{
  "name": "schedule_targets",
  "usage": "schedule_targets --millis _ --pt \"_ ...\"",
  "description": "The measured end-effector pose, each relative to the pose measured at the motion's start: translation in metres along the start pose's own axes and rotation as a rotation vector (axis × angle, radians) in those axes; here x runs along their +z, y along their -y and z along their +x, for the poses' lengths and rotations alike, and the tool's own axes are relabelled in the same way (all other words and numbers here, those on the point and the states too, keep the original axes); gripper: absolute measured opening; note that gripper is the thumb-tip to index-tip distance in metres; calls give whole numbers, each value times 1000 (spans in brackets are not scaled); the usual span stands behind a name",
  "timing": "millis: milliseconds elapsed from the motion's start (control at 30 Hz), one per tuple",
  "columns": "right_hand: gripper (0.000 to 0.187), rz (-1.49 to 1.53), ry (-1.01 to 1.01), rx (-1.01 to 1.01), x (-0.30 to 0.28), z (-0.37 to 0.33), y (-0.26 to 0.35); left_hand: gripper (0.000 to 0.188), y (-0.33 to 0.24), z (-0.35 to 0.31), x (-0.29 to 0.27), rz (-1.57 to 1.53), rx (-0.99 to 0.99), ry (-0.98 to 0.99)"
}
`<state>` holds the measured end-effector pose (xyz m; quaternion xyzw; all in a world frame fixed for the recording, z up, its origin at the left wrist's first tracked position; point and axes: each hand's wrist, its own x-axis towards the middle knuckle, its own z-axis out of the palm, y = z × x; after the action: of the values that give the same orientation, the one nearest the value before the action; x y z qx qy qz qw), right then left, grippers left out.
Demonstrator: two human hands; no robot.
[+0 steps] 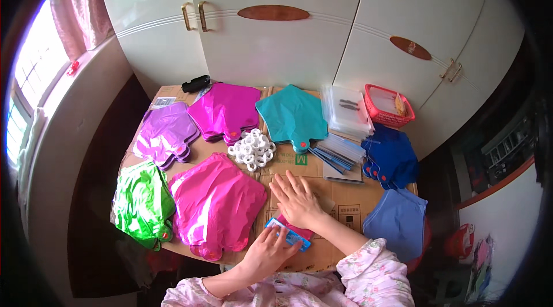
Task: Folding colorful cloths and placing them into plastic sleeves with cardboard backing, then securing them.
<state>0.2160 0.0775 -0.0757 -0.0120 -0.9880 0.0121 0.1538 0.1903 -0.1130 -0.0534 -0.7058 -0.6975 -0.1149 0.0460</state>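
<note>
A small clear plastic packet (326,204) with a blue header card (291,241) and a folded pink foil piece (298,230) lies on the cardboard at the near middle. Across its upper part my right hand (299,204) lies flat, fingers stretched and spread. My left hand (269,254) is at the header end, with bent fingers and thumb holding the card. Both palms face down, so part of the packet is hidden. Left of my hands is a stack of magenta foil balloons (218,200). Beyond them sits a heap of white rings (252,149).
Around the cardboard-covered table (340,249) lie stacks of green (143,203), lilac (166,134), purple (226,110), teal (292,114), dark blue (391,157) and light blue foil (396,223). Clear bags (347,111), blue-headed packets (340,153) and a red basket (389,112) stand at the back right.
</note>
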Motion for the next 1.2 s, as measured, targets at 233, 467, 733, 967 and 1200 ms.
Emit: schedule_targets --millis 233,467,733,967,1200 --pt "14 230 -240 23 -9 85 -11 38 -5 5 -7 42 -1 -7" --pt "12 95 -299 -91 25 149 -21 39 -18 7 -2 61 -52 -26" --pt "2 239 -388 -50 -15 130 -21 42 -14 3 0 8 -59 -22" --pt "2 78 -93 -33 -72 28 -28 44 -12 1 8 -20 -27 -61" --pt "18 583 177 432 -36 -39 -33 45 -13 5 3 18 -18 -14"
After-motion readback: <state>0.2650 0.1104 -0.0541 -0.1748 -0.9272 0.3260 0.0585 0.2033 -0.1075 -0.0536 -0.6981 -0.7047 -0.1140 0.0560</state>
